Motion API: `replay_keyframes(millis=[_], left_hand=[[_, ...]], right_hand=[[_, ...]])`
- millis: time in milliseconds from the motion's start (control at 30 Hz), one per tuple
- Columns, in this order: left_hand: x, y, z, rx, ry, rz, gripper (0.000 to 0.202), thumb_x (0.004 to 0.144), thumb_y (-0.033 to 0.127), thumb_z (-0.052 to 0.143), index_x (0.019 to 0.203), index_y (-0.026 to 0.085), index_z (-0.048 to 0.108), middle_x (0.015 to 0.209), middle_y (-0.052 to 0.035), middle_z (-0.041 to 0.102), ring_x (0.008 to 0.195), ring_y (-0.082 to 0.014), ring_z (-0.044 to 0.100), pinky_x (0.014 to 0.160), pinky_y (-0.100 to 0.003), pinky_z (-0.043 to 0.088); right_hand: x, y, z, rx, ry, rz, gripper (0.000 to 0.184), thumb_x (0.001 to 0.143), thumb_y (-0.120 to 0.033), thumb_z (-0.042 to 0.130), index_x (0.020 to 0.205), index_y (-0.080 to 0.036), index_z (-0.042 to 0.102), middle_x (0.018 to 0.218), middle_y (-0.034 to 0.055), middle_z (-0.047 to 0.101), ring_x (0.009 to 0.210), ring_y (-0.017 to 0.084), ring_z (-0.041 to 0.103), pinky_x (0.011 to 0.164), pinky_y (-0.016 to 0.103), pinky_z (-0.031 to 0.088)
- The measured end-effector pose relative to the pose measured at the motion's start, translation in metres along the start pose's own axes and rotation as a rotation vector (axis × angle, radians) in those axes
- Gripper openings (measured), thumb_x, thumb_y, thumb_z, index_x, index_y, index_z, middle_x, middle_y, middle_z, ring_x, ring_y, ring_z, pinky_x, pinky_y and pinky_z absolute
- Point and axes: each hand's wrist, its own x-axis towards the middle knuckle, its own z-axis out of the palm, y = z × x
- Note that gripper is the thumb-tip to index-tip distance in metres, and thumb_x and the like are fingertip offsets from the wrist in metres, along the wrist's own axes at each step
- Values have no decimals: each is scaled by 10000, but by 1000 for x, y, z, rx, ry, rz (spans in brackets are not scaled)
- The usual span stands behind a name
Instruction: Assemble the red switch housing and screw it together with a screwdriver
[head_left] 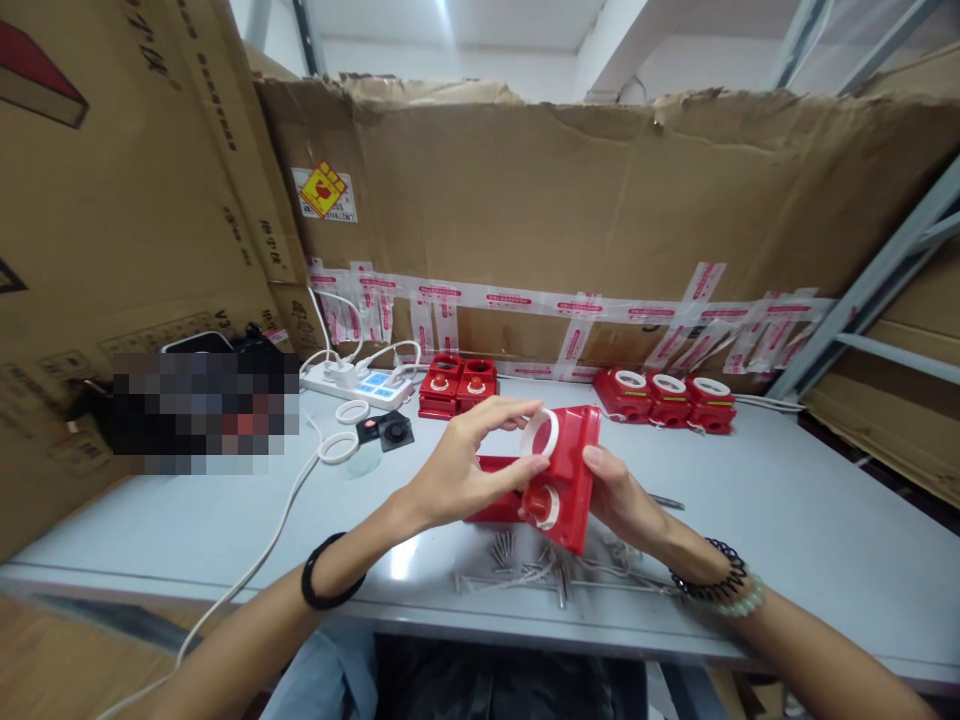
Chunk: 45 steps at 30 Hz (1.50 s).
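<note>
Red housing (pixel 577 470), white ring (pixel 530 430), pale grey tabletop (pixel 787 530)

a pale blue-grey, smooth-topped table (pixel 787 540) stands before a wide brown cardboard panel (pixel 525 190) with a ragged top edge and bands of pink-printed clear tape (pixel 510 299) along its lower part. a tall, printed brown cardboard wall (pixel 142 190) closes the left side, and grey metal shelving (pixel 874 275) slants along the right. above is a white ceiling (pixel 517 25) with a bright streak of light (pixel 442 12), and at lower left lies a tan floor (pixel 45 650).
</note>
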Motion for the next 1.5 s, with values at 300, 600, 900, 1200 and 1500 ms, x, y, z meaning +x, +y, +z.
replay_keyframes(millis=[300,600,900,1200,1500], left_hand=[[0,9,7,75,31,190,305,789,205,668,1090,163,640,991,-89,620,959,-194,581,849,-349,507],[1,16,-2,206,298,281,338,804,174,647,1138,190,595,1002,-69,634,938,-179,591,829,-337,503],[8,-46,-75,618,192,-76,223,883,272,493,1029,174,631,1018,-78,626,971,-203,578,887,-349,448],[-23,-122,-127,853,-372,-526,479,693,433,642,1082,153,627,1080,-119,644,1018,-285,577,859,-339,441],[-25,-132,-128,799,-457,-611,349,560,349,710,868,187,698,792,-45,695,743,-235,631,635,-273,453]], right_hand=[[0,6,-6,30,-99,129,543,769,-658,479,926,-151,592,673,52,666,631,195,657,602,332,536],[-1,-7,4,95,10,-27,416,774,-540,515,973,-189,618,814,64,714,794,235,682,740,386,538],[13,-15,-47,-447,348,-416,527,686,-381,717,1132,-241,473,1067,76,627,960,248,632,839,434,504],[34,-1,-82,-673,552,-310,700,609,-342,745,1185,-241,361,1033,67,577,985,233,606,904,436,480],[32,9,-92,-931,554,-3,637,593,-386,742,1079,-205,373,1028,93,616,948,258,625,844,449,496]])
